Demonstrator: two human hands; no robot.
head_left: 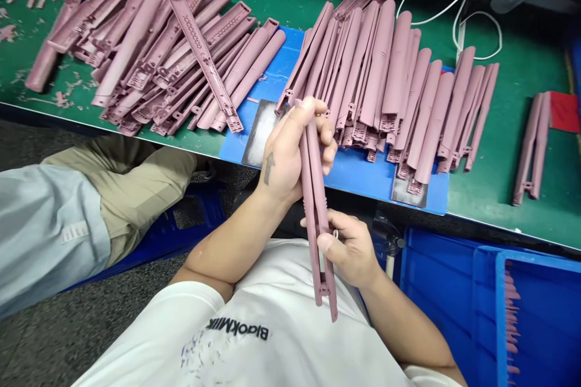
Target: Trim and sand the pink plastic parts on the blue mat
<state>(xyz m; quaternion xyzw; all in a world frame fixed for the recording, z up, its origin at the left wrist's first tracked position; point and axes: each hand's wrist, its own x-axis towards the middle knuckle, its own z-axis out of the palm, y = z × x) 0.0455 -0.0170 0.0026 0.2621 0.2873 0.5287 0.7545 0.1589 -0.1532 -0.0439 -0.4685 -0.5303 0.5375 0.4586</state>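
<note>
- Head view: a pink two-armed piece is held by both hands in front of the white shirt; its far end is seen across the front edge of the blue mat.
- Its long axis is pointed away from the body, the far end leaned slightly left; its two arms are seen side by side, parted by a narrow gap and bridged near the close end.
- The far part is wrapped by the left hand, fingers curled round it; the nearer half is pinched by the right hand from the right, thumb on top.
- The row of pink pieces is placed beyond and rightward, nearer the left hand; the loose heap is spread to the left.
</note>
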